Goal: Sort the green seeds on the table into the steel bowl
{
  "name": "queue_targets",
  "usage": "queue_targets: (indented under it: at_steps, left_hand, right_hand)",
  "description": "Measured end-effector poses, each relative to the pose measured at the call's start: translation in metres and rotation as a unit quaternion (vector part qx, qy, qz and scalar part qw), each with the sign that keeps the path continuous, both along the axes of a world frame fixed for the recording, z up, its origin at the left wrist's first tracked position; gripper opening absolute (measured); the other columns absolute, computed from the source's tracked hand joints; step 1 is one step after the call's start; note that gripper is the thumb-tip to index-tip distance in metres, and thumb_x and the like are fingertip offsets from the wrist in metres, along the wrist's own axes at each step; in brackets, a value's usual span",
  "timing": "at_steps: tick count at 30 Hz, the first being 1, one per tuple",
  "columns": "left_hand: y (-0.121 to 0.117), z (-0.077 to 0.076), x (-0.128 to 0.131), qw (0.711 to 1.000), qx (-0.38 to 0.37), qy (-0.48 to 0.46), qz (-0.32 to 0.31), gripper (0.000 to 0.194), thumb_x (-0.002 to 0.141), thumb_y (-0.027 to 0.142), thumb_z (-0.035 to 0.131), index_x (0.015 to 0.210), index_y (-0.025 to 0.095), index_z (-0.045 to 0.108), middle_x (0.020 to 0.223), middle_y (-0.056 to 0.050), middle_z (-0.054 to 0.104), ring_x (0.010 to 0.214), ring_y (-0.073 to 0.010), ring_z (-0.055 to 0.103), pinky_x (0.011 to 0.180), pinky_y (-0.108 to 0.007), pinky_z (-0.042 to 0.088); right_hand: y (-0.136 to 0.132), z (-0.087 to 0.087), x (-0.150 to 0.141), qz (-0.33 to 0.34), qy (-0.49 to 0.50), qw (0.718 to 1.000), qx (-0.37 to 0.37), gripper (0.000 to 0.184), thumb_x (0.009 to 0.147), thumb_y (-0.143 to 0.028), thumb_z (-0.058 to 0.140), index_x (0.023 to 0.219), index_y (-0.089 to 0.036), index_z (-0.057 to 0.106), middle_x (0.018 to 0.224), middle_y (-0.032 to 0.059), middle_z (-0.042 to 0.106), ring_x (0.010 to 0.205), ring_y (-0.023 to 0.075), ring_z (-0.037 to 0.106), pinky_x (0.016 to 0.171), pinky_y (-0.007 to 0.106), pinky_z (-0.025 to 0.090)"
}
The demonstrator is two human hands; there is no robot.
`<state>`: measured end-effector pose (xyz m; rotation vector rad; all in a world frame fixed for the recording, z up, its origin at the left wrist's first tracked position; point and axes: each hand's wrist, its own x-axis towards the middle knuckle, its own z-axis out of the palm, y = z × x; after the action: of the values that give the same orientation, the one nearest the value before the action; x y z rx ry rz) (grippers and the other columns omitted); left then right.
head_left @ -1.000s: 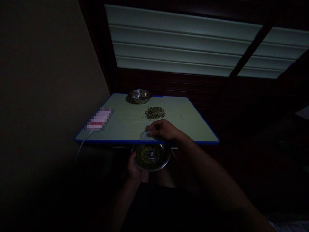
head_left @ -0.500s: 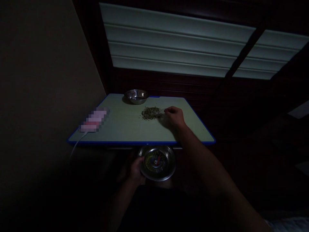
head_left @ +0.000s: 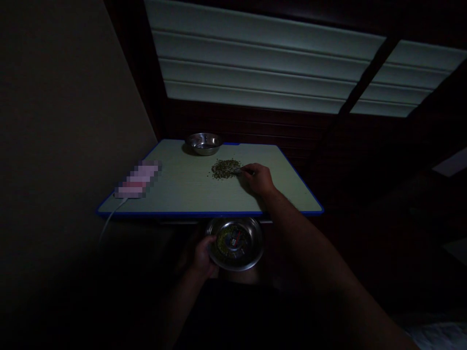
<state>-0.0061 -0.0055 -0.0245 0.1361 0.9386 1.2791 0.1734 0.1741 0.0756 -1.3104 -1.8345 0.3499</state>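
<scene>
My left hand (head_left: 205,256) grips the left rim of a steel bowl (head_left: 256,250), just below the table's front edge. Small greenish grains and a sticker-like red and white patch show inside this bowl. Over the table, my right hand (head_left: 260,179) is closed, its fingers pinching a thin translucent disc (head_left: 237,171). The disc meets the right side of a spread of small dark grains (head_left: 223,168) on the tabletop. Dim light and the fingers hide most of the disc.
A second steel bowl (head_left: 204,145) stands at the back left of the pale, blue-edged table (head_left: 182,194). At the left lies a blurred-out pinkish object (head_left: 136,181) with a white cable (head_left: 111,216) running off the edge. A wall rises on the left, slatted panels behind.
My right hand has carried the disc from the table's front edge up to the grains' right side, then slightly left into them. The held bowl has shifted slightly right and lower.
</scene>
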Motion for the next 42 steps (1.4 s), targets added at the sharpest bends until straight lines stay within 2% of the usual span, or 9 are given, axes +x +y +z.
queue_targets:
  at_steps: [5,10,17,25,31,36,42]
  left_hand:
    - [0.001,0.001,0.002,1.0,-0.01,0.01,0.008,0.01,0.061,0.021,0.067,0.068,0.016,0.073,0.064,-0.009,0.074,0.079,-0.0329,0.073,0.075,-0.043,0.058]
    - [0.001,-0.005,-0.001,1.0,0.002,-0.021,-0.002,0.015,0.062,0.022,0.069,0.073,0.014,0.074,0.069,-0.011,0.075,0.079,-0.0332,0.073,0.076,-0.043,0.058]
    - [0.002,-0.005,-0.004,1.0,0.001,-0.02,0.001,0.013,0.061,0.021,0.07,0.071,0.014,0.073,0.071,-0.012,0.076,0.08,-0.0349,0.073,0.076,-0.045,0.058]
    - [-0.001,0.0,-0.003,1.0,-0.016,0.005,-0.002,0.012,0.06,0.021,0.07,0.069,0.013,0.074,0.067,-0.013,0.075,0.084,-0.0375,0.073,0.081,-0.048,0.057]
    - [-0.002,0.003,0.004,1.0,-0.014,0.008,0.001,0.019,0.057,0.018,0.07,0.076,0.017,0.074,0.074,-0.011,0.077,0.096,-0.0404,0.072,0.088,-0.054,0.056]
    - [-0.001,0.0,0.005,1.0,-0.008,0.006,0.017,0.022,0.056,0.016,0.07,0.077,0.016,0.073,0.076,-0.013,0.077,0.103,-0.043,0.069,0.091,-0.055,0.054]
    - [-0.002,-0.002,0.006,1.0,0.001,0.01,0.013,0.023,0.056,0.017,0.071,0.078,0.018,0.074,0.077,-0.01,0.078,0.097,-0.0414,0.071,0.09,-0.056,0.055]
  right_hand:
    - [0.0,0.0,0.0,0.026,0.007,0.999,-0.031,0.018,0.079,-0.021,0.068,0.093,-0.021,0.078,0.1,0.0072,0.076,0.096,0.022,0.067,0.093,0.036,0.048]
    - [-0.004,0.003,-0.001,0.046,0.018,0.998,-0.03,0.017,0.077,-0.02,0.065,0.089,-0.021,0.078,0.095,0.0052,0.077,0.093,0.0205,0.068,0.091,0.035,0.049]
    - [-0.008,0.006,-0.002,0.072,0.094,0.992,-0.054,0.017,0.074,-0.022,0.06,0.082,-0.016,0.074,0.083,0.0055,0.075,0.08,0.0177,0.066,0.081,0.031,0.05]
    - [-0.001,0.006,0.006,-0.038,0.097,0.994,-0.032,0.013,0.07,-0.023,0.056,0.074,-0.017,0.068,0.075,0.0026,0.07,0.074,0.0167,0.062,0.075,0.029,0.048]
    - [-0.001,0.005,0.008,-0.061,0.062,0.996,-0.027,0.015,0.071,-0.022,0.055,0.073,-0.018,0.069,0.074,0.0022,0.07,0.074,0.017,0.061,0.076,0.03,0.047]
    - [-0.004,0.007,0.008,-0.062,0.056,0.996,-0.033,0.015,0.069,-0.021,0.054,0.071,-0.018,0.069,0.072,0.002,0.069,0.072,0.0173,0.06,0.074,0.03,0.047]
    - [-0.005,0.008,0.009,-0.08,0.062,0.995,-0.025,0.016,0.07,-0.025,0.053,0.07,-0.018,0.068,0.071,0.0017,0.067,0.072,0.0167,0.06,0.073,0.029,0.045]
